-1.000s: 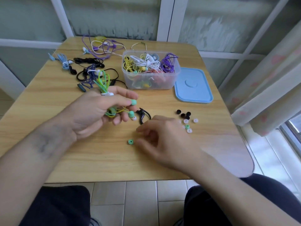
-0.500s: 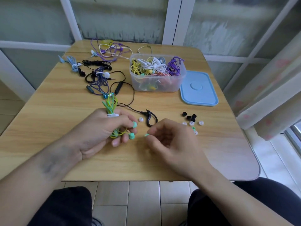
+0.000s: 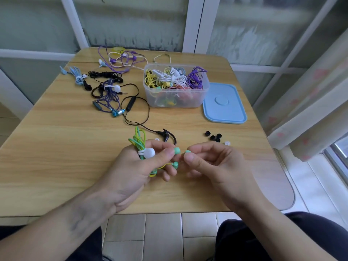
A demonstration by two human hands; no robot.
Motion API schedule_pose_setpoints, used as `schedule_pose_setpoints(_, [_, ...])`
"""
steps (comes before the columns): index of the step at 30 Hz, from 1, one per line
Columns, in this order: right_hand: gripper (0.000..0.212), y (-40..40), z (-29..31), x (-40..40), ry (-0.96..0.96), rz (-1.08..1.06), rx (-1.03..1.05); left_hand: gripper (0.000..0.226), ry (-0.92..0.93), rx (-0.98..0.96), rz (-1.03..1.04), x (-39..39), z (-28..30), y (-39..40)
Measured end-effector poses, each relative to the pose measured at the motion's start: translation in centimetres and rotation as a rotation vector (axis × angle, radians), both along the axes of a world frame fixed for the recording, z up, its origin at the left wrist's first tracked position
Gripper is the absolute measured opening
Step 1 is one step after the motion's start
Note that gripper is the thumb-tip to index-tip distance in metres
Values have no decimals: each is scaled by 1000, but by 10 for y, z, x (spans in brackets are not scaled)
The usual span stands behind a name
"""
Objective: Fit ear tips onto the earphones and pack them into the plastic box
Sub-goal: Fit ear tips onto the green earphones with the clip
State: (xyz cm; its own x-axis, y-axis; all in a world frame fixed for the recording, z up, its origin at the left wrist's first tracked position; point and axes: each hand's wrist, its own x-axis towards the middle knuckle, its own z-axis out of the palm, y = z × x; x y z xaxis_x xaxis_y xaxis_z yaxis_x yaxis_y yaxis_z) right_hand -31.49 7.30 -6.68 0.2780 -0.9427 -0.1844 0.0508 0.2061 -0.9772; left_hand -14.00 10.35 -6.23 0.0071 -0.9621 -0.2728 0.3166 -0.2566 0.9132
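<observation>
Fig.: Ear-tip fitting, head view. L hand (image 3: 135,166) grips a bundled green earphone (image 3: 140,142), cable coiled and cinched w/ a white tie (image 3: 148,153); thumb and forefinger pinch one green bud (image 3: 177,150), the 2nd bud (image 3: 175,164) hangs just below on its yellow-green lead. R hand (image 3: 212,164) pinches a green ear tip (image 3: 188,151) between thumb and forefinger, tip just beside the pinched bud, not touching it (other fingers curled). Both hands are above the near part of the wooden table (image 3: 56,157). Plastic box (image 3: 176,85) stands open at table rear-centre, filled w/ yellow, white, purple earphones; blue lid (image 3: 224,103) lies flat touching its right side. Loose black tips (image 3: 213,136) and a white tip (image 3: 227,143) lie right of the hands. Black earphone (image 3: 166,136) lies just beyond the L fingers; more tangled sets (purple, blue, black) at rear left.
</observation>
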Motion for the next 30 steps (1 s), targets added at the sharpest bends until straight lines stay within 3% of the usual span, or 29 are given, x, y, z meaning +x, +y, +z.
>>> schedule_pose_setpoints(11, [32,1,0,0,-78,133,124,21,264,34,-40,2,-1,-3])
schedule_pose_setpoints(17, [29,2,2,3,-73,48,82,31,28,-91,-72,3,-4,-1])
schedule_pose_setpoints(20, [22,1,2,1,89,71,-116,27,-188,-157,-93,6,-6,0])
schedule_pose_setpoints(24, [12,2,-1,-3,266,135,-288,21,-323,-149,-143,7,-8,1])
schedule_pose_setpoints(27, [16,1,-4,-1,260,80,-310,20,-308,-110,-134,7,-9,-2])
schedule_pose_setpoints(30, [24,-4,-5,0,215,7,-319,24,-126,-34,-84,8,-9,-6])
